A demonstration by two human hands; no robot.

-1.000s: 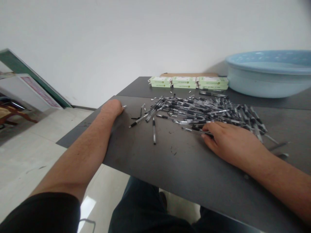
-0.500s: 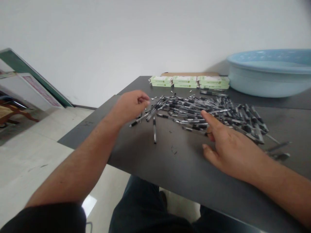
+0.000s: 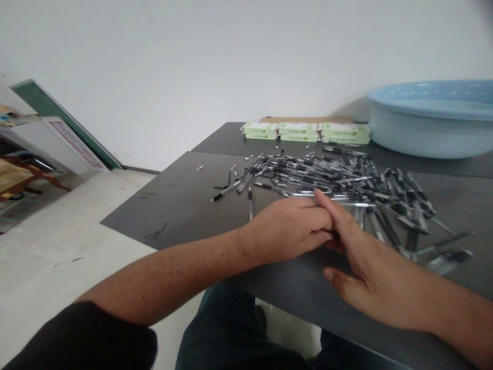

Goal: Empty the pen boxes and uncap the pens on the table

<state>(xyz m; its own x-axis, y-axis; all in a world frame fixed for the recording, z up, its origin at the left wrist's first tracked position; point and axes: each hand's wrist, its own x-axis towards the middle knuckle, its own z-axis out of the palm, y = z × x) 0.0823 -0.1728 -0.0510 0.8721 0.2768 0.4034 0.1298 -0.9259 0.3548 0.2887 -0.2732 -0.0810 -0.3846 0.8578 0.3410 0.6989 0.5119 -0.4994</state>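
Note:
My left hand (image 3: 292, 226) reaches across in front of the pile, its fingers curled together against the fingers of my right hand. What it holds, if anything, is hidden. My right hand (image 3: 358, 257) has its index finger stretched out and its thumb standing apart; its other fingers are partly covered where the hands meet. Just beyond the hands spreads a heap of clear pens (image 3: 308, 172) with black grips. One single pen (image 3: 250, 198) lies apart on the near side, partly behind my left wrist.
Pale green boxes (image 3: 298, 128) stand stacked in a row at the back of the dark table (image 3: 185, 190). A large light blue basin (image 3: 427, 128) sits at the back right. Tiny pale bits (image 3: 200, 167) lie left of the pens. Boards (image 3: 69, 128) lean on the wall.
My left hand has moved right and nearer, from the left end of the pen heap to my right hand. My right hand has shifted slightly nearer, thumb still apart.

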